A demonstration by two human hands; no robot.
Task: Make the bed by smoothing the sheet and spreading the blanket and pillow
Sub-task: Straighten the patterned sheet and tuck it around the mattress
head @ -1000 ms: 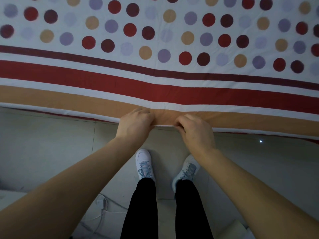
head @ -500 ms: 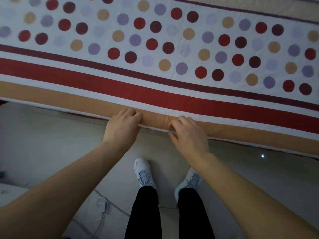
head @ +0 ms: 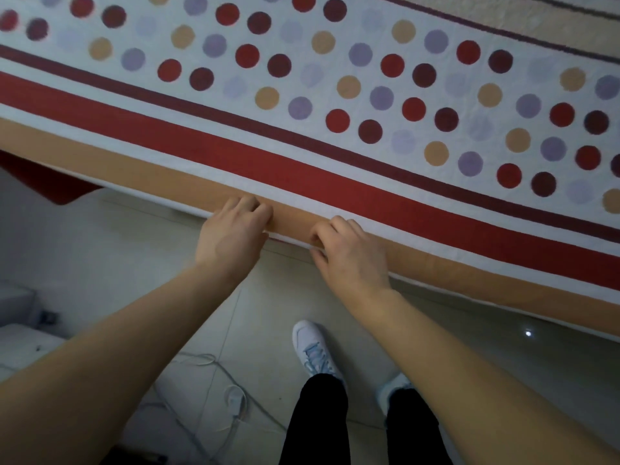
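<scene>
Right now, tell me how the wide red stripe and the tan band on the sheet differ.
The tan band runs along the near edge of the sheet; the wide red stripe lies further in, past a thin white strip. The left hand and right hand grip the sheet at the tan band; neither reaches the red stripe. Both are plain, of similar width, and run parallel.
</scene>
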